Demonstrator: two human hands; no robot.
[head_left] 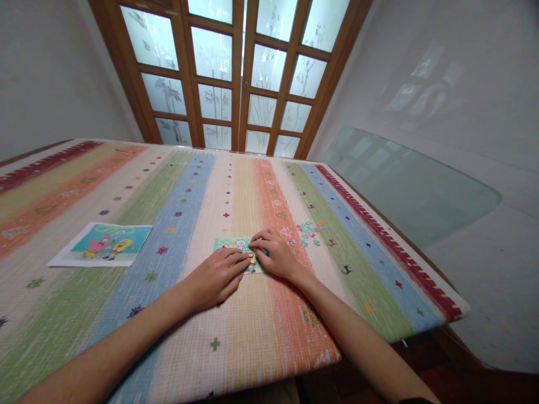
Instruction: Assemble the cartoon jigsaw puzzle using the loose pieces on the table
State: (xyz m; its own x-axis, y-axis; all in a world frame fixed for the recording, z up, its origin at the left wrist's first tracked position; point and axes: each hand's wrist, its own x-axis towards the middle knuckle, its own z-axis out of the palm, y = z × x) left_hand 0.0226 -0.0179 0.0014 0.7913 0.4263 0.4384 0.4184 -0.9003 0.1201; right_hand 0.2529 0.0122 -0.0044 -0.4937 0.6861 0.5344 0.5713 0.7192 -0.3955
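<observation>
A small partly joined jigsaw puzzle (231, 244) lies on the striped tablecloth (189, 185) in front of me. My left hand (217, 278) rests flat on the cloth, its outstretched fingertips touching the puzzle's lower edge. My right hand (275, 255) covers the puzzle's right end, fingers curled down and pressing on the pieces there. A few loose puzzle pieces (309, 234) lie just right of my right hand.
A printed cartoon picture sheet (103, 244) lies on the table's left side. The table's right edge (396, 241) runs close by, with a glass pane (404, 185) leaning against the wall beyond. A wooden frosted-glass door (236, 73) stands behind the table.
</observation>
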